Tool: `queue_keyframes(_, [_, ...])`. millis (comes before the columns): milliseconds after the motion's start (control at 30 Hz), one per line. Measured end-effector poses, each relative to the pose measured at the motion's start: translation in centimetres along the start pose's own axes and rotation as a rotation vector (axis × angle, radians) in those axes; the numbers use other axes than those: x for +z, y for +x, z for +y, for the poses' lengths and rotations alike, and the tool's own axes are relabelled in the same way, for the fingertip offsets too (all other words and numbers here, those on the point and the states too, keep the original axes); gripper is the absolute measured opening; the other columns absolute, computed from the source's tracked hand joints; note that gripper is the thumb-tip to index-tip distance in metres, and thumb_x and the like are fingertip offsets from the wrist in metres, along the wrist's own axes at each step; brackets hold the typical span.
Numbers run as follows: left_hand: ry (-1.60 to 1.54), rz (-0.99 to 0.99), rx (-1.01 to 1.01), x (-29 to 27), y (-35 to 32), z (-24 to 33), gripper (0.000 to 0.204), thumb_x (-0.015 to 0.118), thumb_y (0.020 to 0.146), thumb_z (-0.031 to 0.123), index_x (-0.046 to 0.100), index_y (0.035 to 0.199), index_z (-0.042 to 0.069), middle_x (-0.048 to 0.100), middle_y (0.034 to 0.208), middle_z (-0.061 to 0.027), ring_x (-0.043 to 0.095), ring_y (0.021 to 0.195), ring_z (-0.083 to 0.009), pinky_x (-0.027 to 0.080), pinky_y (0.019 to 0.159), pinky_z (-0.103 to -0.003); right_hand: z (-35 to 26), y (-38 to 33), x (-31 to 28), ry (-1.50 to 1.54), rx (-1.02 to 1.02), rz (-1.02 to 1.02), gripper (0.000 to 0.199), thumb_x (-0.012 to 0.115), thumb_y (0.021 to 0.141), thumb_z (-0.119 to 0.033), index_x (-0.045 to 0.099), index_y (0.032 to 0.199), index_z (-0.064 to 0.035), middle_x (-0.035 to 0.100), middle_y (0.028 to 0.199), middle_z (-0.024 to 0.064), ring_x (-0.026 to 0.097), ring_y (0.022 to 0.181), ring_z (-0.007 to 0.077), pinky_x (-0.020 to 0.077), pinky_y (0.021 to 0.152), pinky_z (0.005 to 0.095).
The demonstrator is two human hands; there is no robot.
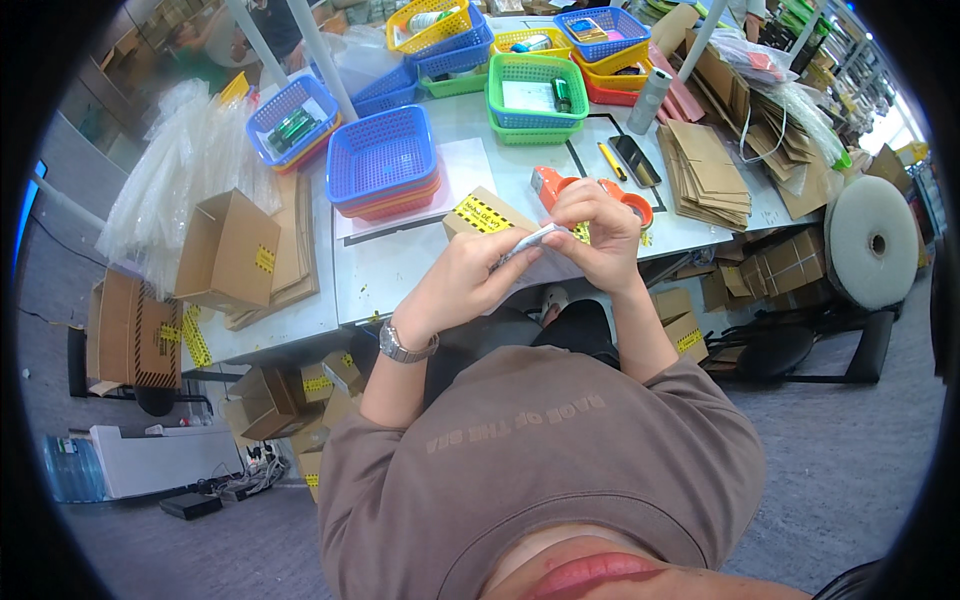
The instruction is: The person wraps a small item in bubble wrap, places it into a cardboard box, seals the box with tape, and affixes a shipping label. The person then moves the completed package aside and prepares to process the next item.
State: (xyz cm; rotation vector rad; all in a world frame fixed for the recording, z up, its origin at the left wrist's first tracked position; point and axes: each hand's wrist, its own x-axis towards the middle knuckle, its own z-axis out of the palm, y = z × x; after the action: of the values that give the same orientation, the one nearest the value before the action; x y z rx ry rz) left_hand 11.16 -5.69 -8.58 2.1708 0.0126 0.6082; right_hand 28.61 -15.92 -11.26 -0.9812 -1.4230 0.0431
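A small, flat white piece like folded paper or a label (pixel 536 238) is held between both hands above the table's front edge. My left hand (pixel 470 272), with a watch on its wrist, pinches one end of it. The fingertips of my right hand (pixel 604 238) are closed on the other end. Just behind my hands lies a small cardboard box (pixel 512 207) with a yellow-and-black label. An orange tape dispenser (pixel 545 186) sits beyond my right hand, which partly covers it.
Stacked blue baskets (pixel 382 160) and green baskets (pixel 535 98) stand farther back. An open cardboard box (pixel 222 245) is at the left. On the right are a phone (pixel 636 160), a yellow marker (pixel 611 160), flat cardboard pieces (pixel 703 175) and a large white roll (pixel 872 243).
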Motion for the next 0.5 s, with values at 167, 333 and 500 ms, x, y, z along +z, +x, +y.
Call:
queue_keyframes(167, [0.03, 0.003, -0.009, 0.03, -0.08, -0.05, 0.021, 0.06, 0.092, 0.012, 0.065, 0.109, 0.002, 0.066, 0.082, -0.0181, 0.065, 0.072, -0.031, 0.049, 0.063, -0.034, -0.1, 0.04, -0.33, -0.002, 0.009, -0.06, 0.013, 0.079, 0.071, -0.003, 0.073, 0.083, -0.0055, 0.069, 0.079, 0.0036, 0.062, 0.076, 0.0152, 0.045, 0.074, 0.0294])
queue_keyframes(333, [0.096, 0.038, 0.0, 0.31, -0.03, -0.14, 0.018, 0.06, 0.091, 0.012, 0.066, 0.106, 0.003, 0.066, 0.082, -0.0177, 0.065, 0.073, -0.0326, 0.05, 0.062, -0.035, 0.05, -0.27, -0.18, 0.038, 0.027, -0.037, 0.012, 0.078, 0.072, -0.001, 0.074, 0.082, -0.0049, 0.07, 0.078, 0.0045, 0.063, 0.077, 0.0155, 0.0456, 0.075, 0.029])
queue_keyframes(500, [0.206, 0.08, 0.037, 0.5, 0.02, -0.27, 0.019, 0.061, 0.089, 0.012, 0.065, 0.106, 0.003, 0.066, 0.082, -0.0172, 0.065, 0.073, -0.0327, 0.051, 0.062, -0.037, 0.22, -0.33, -0.13, 0.041, 0.02, -0.025, 0.014, 0.079, 0.072, -0.003, 0.072, 0.083, -0.0046, 0.069, 0.084, 0.006, 0.063, 0.08, 0.016, 0.0471, 0.076, 0.0299])
